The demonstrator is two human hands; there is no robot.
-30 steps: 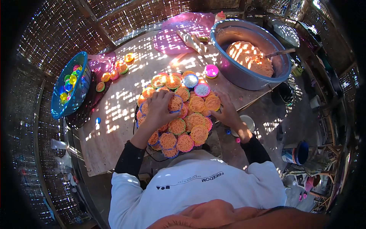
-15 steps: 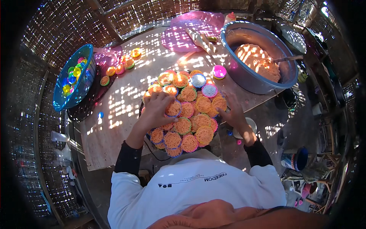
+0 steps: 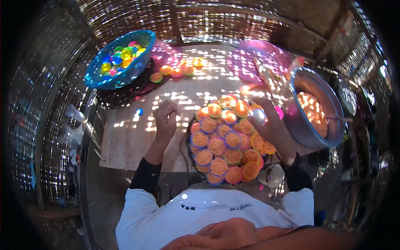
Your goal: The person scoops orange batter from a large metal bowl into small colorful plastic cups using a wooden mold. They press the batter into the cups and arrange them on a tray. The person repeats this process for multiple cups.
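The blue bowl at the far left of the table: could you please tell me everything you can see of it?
The blue bowl is round, deep and translucent, apparently plastic, dappled with sunlight. It sits tilted at the table's far left corner, on a dark mat, and holds a heap of small cups in green, yellow, pink and blue. A few filled cups lie just to its right. Neither hand touches it; the left hand is well short of it.
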